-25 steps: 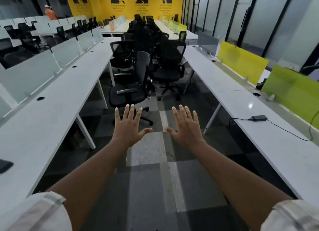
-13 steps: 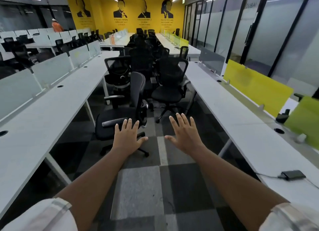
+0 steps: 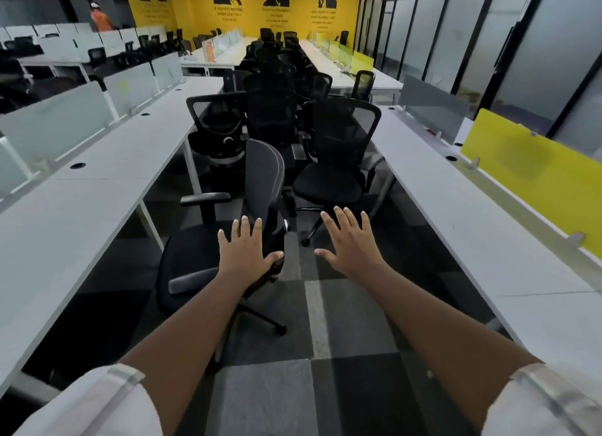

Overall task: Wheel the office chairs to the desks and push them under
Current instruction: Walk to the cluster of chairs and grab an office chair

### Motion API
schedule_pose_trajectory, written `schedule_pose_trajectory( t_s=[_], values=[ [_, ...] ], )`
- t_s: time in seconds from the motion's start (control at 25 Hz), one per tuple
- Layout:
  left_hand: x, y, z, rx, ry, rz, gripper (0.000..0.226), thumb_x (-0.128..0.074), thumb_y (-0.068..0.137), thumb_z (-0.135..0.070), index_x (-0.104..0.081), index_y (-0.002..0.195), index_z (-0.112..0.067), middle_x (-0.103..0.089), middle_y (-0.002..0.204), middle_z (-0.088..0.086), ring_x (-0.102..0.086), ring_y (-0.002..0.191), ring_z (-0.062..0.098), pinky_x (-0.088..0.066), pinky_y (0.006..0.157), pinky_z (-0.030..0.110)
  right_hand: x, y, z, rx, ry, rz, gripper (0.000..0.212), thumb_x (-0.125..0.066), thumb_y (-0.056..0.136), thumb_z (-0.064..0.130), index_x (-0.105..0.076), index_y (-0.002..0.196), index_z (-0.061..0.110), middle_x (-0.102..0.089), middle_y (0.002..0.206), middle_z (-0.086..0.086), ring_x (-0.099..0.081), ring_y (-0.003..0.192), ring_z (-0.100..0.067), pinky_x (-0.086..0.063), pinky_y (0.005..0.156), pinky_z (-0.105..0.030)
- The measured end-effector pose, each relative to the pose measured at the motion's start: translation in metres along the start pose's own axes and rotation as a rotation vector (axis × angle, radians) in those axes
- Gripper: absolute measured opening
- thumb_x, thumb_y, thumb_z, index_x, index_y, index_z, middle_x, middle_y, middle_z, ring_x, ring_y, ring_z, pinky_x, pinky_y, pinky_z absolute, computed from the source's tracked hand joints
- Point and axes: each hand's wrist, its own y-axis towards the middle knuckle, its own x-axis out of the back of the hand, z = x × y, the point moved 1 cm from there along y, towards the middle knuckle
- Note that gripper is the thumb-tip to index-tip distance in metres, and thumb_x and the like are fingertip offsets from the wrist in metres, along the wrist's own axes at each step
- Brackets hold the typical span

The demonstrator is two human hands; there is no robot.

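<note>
Two hands outstretched mid-frame, fingers spread, grasping nothing. Left hand (image 3: 245, 253) overlaps nearest office chair (image 3: 260, 188) at backrest; contact unclear. Right hand (image 3: 350, 240) over carpet aisle, apart from chair. Nearest chair stands centre-left in aisle beside left bench (image 3: 97, 188). Second chair (image 3: 332, 175) behind, near right bench (image 3: 456, 214). More chairs clustered upper centre.

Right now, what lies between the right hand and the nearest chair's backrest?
Head view: only bare carpet separates the right hand from the nearest chair's backrest.
</note>
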Motion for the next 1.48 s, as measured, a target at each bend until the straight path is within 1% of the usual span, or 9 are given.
schedule_pose_trajectory(
  t_s=[0.4,0.6,0.8,0.88,0.96,1.08,1.2,1.32,1.48],
  values=[
    [-0.029,0.265,-0.004,-0.008,-0.068,0.049,0.116,-0.033,0.081,-0.089,0.008,0.161,-0.015,-0.004,0.169,0.013,-0.008,0.156,0.032,-0.019,0.121,0.061,-0.077,0.243,-0.053,0.077,0.000,0.018,0.098,-0.056,0.090,0.067,-0.008,0.162,0.020,-0.018,0.166,-0.015,-0.016,0.154,-0.033,-0.015,0.121,-0.062],
    [-0.064,0.366,-0.022,0.162,-0.199,0.103,0.123,-0.045,0.078,-0.089,0.010,0.161,-0.017,-0.005,0.169,0.012,-0.015,0.155,0.032,-0.025,0.119,0.059,-0.149,0.377,-0.089,0.228,-0.024,0.042,0.104,-0.065,0.088,0.061,-0.003,0.162,0.021,-0.015,0.167,-0.016,-0.015,0.155,-0.034,-0.016,0.122,-0.062],
    [-0.080,0.433,-0.044,0.402,-0.315,0.137,0.121,-0.058,0.081,-0.079,0.013,0.160,-0.023,-0.012,0.169,0.011,-0.027,0.151,0.032,-0.045,0.106,0.051,-0.194,0.497,-0.098,0.501,0.027,0.053,0.113,-0.073,0.085,0.054,0.004,0.162,0.024,-0.008,0.168,-0.017,-0.012,0.155,-0.035,-0.020,0.122,-0.059],
    [-0.083,0.451,-0.048,0.453,-0.304,0.111,0.116,-0.063,0.084,-0.069,0.012,0.160,-0.024,-0.030,0.162,0.011,-0.047,0.138,0.032,-0.051,0.094,0.045,-0.203,0.531,-0.096,0.595,0.056,0.015,0.114,-0.077,0.084,0.048,0.002,0.162,0.024,-0.008,0.167,-0.018,-0.013,0.155,-0.036,-0.023,0.121,-0.059],
    [-0.086,0.461,-0.052,0.529,-0.265,0.097,0.106,-0.065,0.090,-0.055,0.006,0.161,-0.024,-0.053,0.141,0.009,-0.064,0.111,0.030,-0.048,0.076,0.038,-0.213,0.559,-0.093,0.695,0.088,-0.014,0.114,-0.080,0.082,0.042,-0.001,0.163,0.025,-0.007,0.168,-0.018,-0.012,0.155,-0.037,-0.024,0.121,-0.059],
    [-0.086,0.457,-0.059,0.631,-0.258,0.068,0.080,-0.057,0.097,-0.031,-0.010,0.160,-0.018,-0.065,0.112,0.008,-0.062,0.084,0.029,-0.039,0.063,0.036,-0.218,0.582,-0.081,0.833,0.101,-0.043,0.107,-0.081,0.082,0.036,-0.012,0.162,0.025,-0.009,0.168,-0.018,-0.011,0.155,-0.036,-0.022,0.121,-0.058],
    [-0.081,0.446,-0.065,0.639,-0.261,0.059,0.058,-0.053,0.099,-0.020,-0.027,0.150,-0.012,-0.066,0.102,0.009,-0.061,0.079,0.032,-0.037,0.060,0.037,-0.214,0.589,-0.067,0.932,0.112,-0.054,0.089,-0.083,0.079,0.027,-0.034,0.154,0.024,-0.019,0.166,-0.017,-0.015,0.154,-0.036,-0.021,0.121,-0.059],
    [-0.076,0.425,-0.067,0.661,-0.257,0.088,0.048,-0.059,0.095,-0.019,-0.036,0.137,-0.014,-0.064,0.095,0.007,-0.054,0.072,0.029,-0.037,0.059,0.038,-0.210,0.582,-0.062,1.011,0.135,-0.082,0.066,-0.078,0.083,0.018,-0.049,0.142,0.022,-0.033,0.160,-0.017,-0.022,0.152,-0.036,-0.018,0.121,-0.061],
    [-0.071,0.377,-0.077,0.734,-0.228,0.128,0.036,-0.068,0.088,-0.025,-0.045,0.115,-0.016,-0.063,0.101,0.008,-0.061,0.088,0.034,-0.041,0.067,0.038,-0.201,0.555,-0.060,1.145,0.214,-0.047,0.047,-0.074,0.084,0.013,-0.060,0.129,0.018,-0.059,0.131,-0.012,-0.038,0.143,-0.036,-0.017,0.121,-0.062]
  ],
)
